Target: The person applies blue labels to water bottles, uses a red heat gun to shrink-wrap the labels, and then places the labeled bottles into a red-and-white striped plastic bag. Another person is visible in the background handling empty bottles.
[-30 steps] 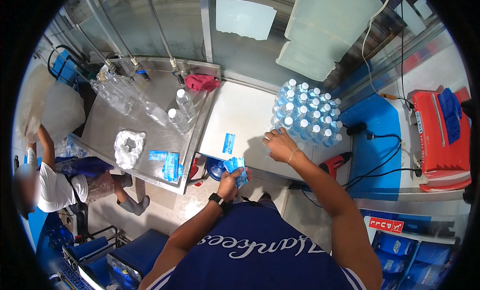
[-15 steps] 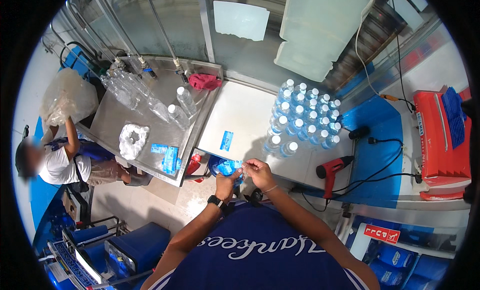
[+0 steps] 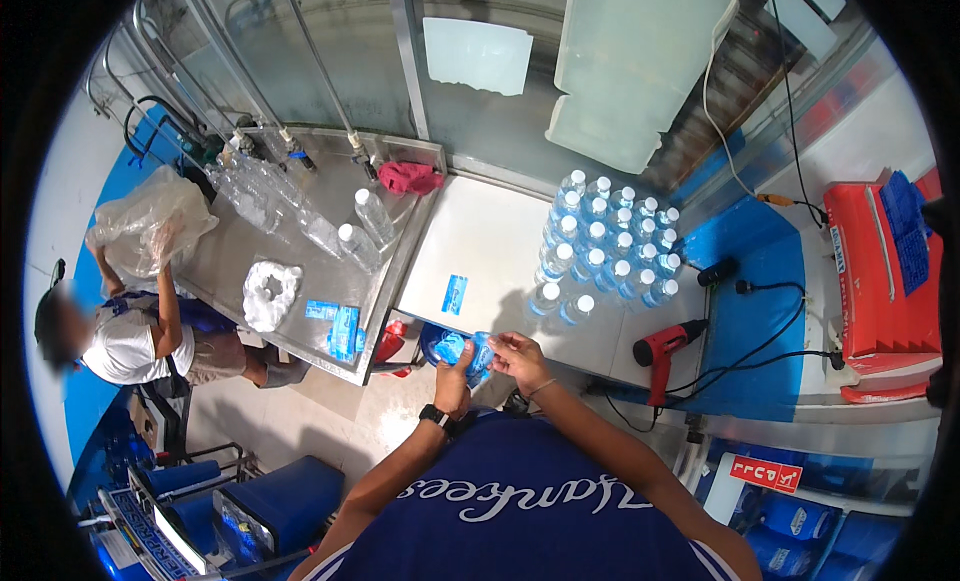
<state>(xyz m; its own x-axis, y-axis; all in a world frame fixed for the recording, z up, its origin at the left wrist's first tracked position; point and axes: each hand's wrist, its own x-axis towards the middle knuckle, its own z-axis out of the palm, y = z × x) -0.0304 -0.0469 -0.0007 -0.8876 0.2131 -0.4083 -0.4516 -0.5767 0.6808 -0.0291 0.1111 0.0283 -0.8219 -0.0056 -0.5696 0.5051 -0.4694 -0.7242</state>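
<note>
Centre of it all, just in front of the dark blue shirt (image 3: 540,491), the two hands came in close together! The left hand (image 3: 453,383) was curled around a bunch of blue labels (image 3: 450,348), thumb lying over them — a firm grip there. The right hand (image 3: 520,363) met it from the side, thumb and fingertips drawn together on the edge of a blue film piece (image 3: 482,355), the other fingers bent. Both were working near the front edge of the white counter (image 3: 480,241), where a single label (image 3: 454,295) lay flat by itself.

Over on the right, what a line-up: a tight block of clear bottles (image 3: 596,233), all upright with white caps, and two front bottles (image 3: 560,305) standing at its near-left corner. Beyond them a red heat gun (image 3: 665,353) lay on its side.

Across on the steel table (image 3: 225,266), a pile of flat labels (image 3: 344,333) sat near the corner, a crumpled white bundle (image 3: 270,296) just beside it — and at the far left, a co-worker (image 3: 135,346) had both hands on a clear plastic bag (image 3: 150,221).
</note>
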